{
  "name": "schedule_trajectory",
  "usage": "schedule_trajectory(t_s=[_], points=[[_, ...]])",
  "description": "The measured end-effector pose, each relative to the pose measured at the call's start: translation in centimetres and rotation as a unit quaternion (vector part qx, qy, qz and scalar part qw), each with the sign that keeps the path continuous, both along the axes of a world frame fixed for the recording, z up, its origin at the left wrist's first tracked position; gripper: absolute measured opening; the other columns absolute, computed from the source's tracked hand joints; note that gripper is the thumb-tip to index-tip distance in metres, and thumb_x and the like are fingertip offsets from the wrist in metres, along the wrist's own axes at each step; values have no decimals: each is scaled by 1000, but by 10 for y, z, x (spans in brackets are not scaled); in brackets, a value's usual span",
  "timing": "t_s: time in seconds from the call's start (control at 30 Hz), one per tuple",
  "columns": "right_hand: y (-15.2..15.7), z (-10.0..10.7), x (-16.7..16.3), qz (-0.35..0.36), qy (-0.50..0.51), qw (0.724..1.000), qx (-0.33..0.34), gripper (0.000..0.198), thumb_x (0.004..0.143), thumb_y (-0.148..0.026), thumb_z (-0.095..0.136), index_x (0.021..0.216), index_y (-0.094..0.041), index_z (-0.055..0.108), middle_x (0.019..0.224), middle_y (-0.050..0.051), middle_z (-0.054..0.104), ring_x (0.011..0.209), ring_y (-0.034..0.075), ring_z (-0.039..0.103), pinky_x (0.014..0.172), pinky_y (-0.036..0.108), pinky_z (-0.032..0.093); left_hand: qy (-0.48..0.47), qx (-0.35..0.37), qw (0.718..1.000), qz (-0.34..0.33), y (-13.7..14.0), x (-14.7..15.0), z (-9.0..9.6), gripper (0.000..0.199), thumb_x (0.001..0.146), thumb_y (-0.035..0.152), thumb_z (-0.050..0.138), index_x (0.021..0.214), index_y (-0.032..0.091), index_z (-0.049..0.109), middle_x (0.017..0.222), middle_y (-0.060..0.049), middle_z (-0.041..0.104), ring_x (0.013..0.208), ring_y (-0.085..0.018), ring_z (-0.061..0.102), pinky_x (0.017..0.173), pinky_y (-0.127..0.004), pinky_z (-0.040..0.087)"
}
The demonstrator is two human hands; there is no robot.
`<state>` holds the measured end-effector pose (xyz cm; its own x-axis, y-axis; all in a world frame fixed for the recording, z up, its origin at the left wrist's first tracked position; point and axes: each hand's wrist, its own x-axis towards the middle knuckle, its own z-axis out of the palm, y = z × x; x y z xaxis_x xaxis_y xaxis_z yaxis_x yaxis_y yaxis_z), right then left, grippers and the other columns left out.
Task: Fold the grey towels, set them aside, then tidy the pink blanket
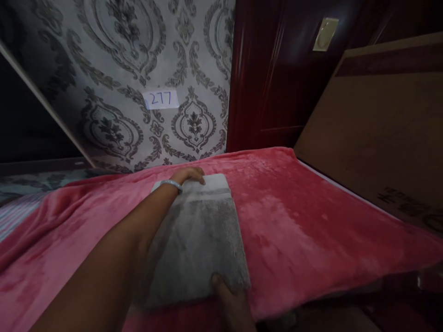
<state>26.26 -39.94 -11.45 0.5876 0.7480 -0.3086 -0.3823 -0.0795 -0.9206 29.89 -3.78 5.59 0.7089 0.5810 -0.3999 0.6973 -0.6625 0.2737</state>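
Observation:
A folded grey towel (197,244) with a paler band along its far end lies on a pink-red plush blanket (277,221). My left hand (189,175), with a light bracelet at the wrist, reaches over to the towel's far edge, its fingers bent and closed on that edge. At the near right corner, my right hand (232,299) has its thumb on top of the towel. The other fingers of this hand are hidden below the near edge. My left forearm covers part of the towel's left side.
A large cardboard box (380,133) stands on the right. Behind the blanket are a patterned wall (155,60) with a paper label (161,99) reading 277 and a dark red door panel (266,83). A black screen-like panel (31,115) stands at left.

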Motion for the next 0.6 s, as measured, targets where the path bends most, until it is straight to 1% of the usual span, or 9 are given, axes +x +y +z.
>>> schedule_trajectory(t_s=[0.07,0.17,0.27,0.37,0.47,0.53,0.6], points=[[1,8,1,-2,37,999,-2,64,72,-56,77,120,-14,76,121,16,75,129,34,62,116,46,43,-7,-5,1000,4,1,1,-1,31,93,33,69,116,12,66,112,-6,69,95,-21,67,82,-36,58],[3,20,3,-15,65,998,-9,63,62,-55,81,111,-15,78,113,13,77,122,35,65,115,48,44,-16,-10,1000,10,3,3,-7,33,85,23,69,117,11,67,109,-5,71,92,-19,64,81,-30,52],[3,28,3,-22,77,997,-11,58,59,-54,81,104,-16,79,107,11,77,117,34,66,114,47,44,-31,9,999,5,7,3,-13,38,81,27,67,116,16,68,112,-6,72,96,-20,64,81,-28,49],[2,29,2,-17,71,997,1,49,61,-53,80,95,-17,78,101,9,78,110,31,68,111,45,46,-64,36,997,-15,12,0,-15,41,79,33,64,116,16,68,115,-8,72,99,-22,64,83,-28,48],[0,24,2,0,55,998,-10,42,67,-55,78,84,-16,78,93,9,78,98,30,71,97,42,55,-92,64,993,-23,15,-3,-18,42,80,31,60,117,13,67,113,-10,71,98,-22,63,85,-30,48],[-1,20,2,3,49,999,-16,41,71,-55,76,83,-16,77,89,11,77,94,30,71,88,41,57,-90,100,990,-32,13,-3,-23,42,82,30,59,119,12,66,116,-11,70,101,-22,63,88,-30,48],[0,16,1,-8,41,999,-4,39,75,-53,75,86,-16,77,91,12,77,98,30,71,89,41,57,-71,127,988,-43,10,0,-29,44,83,30,59,123,12,65,121,-12,69,106,-23,62,92,-31,48]])
